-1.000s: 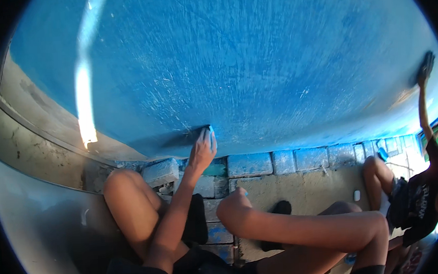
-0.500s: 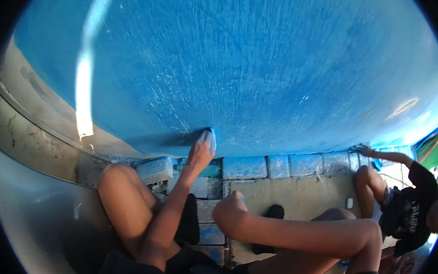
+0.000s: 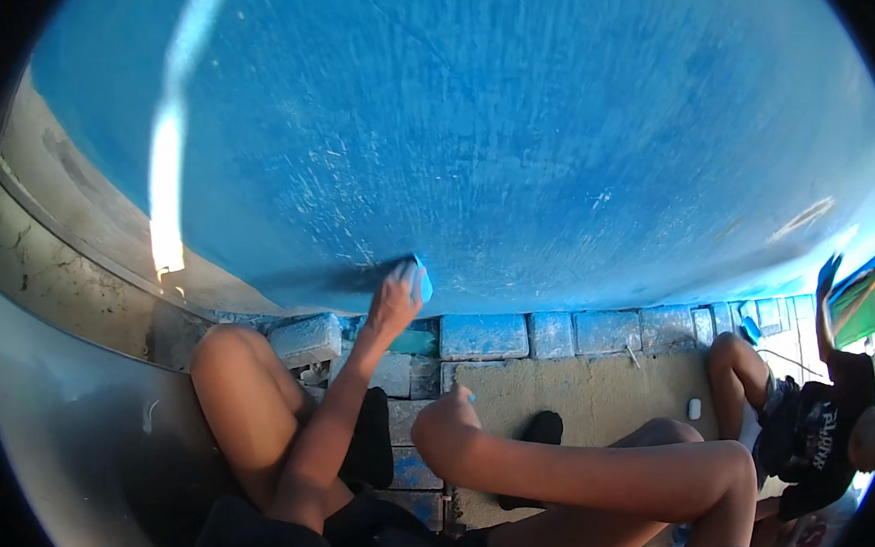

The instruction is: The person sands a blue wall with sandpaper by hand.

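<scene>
My left hand (image 3: 395,300) is closed around a small light blue pad (image 3: 423,278), pressed to the lower part of a blue painted wall (image 3: 510,149). The pad's exact kind is not clear. Pale scratches and streaks mark the paint above it, and the hand throws a dark shadow to its left. My right hand (image 3: 449,428) hangs in front of my raised knees, apart from the wall, with its fingers curled. A speck of blue shows at its fingertips; whatever it may hold is too small to make out.
Paint-stained bricks (image 3: 484,337) line the wall's foot, beside a sandy floor (image 3: 565,386). At left stands a curved metallic surface (image 3: 86,425). On the right another person (image 3: 817,421) sits with an arm raised. A small white object (image 3: 694,409) lies near that person.
My left hand has shifted slightly left and down along the wall with the pad. My right hand drifted slightly left. The other person's hand rose from the wall's base.
</scene>
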A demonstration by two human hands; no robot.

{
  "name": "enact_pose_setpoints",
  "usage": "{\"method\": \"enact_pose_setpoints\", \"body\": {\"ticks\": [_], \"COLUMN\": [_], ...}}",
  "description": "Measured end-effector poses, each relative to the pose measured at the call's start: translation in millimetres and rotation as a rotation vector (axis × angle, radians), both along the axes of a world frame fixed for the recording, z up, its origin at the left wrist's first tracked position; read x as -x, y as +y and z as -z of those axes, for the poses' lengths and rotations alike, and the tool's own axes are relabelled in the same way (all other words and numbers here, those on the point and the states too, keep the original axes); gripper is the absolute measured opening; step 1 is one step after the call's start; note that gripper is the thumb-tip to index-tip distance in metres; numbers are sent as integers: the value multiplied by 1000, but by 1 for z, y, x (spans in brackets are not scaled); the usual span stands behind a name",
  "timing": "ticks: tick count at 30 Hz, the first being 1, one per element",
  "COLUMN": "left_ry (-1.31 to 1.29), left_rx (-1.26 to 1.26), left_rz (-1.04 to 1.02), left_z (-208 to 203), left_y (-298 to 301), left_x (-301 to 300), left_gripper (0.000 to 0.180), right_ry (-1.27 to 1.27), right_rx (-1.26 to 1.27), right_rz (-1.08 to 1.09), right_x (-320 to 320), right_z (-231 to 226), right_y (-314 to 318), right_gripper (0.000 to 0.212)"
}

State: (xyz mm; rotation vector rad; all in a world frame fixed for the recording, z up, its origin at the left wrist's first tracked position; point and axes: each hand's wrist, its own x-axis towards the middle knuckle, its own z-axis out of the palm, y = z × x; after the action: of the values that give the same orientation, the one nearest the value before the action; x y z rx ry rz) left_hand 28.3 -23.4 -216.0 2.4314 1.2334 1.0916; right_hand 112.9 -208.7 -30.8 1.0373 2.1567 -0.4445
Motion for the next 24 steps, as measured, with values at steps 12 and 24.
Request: {"method": "enact_pose_setpoints", "body": {"ticks": [12, 24], "left_ry": [-98, -457], "left_rx": [-107, -194], "left_rz": [-36, -33], "left_z": [-2, -117], "left_y": [-8, -25], "left_x": [2, -33], "left_gripper": [14, 22], "right_ry": [72, 116], "right_rx": [13, -15], "right_rz": [-65, 2], "right_x": [7, -11], "right_z": [3, 8], "right_y": [6, 15], "right_gripper": [26, 23]}}
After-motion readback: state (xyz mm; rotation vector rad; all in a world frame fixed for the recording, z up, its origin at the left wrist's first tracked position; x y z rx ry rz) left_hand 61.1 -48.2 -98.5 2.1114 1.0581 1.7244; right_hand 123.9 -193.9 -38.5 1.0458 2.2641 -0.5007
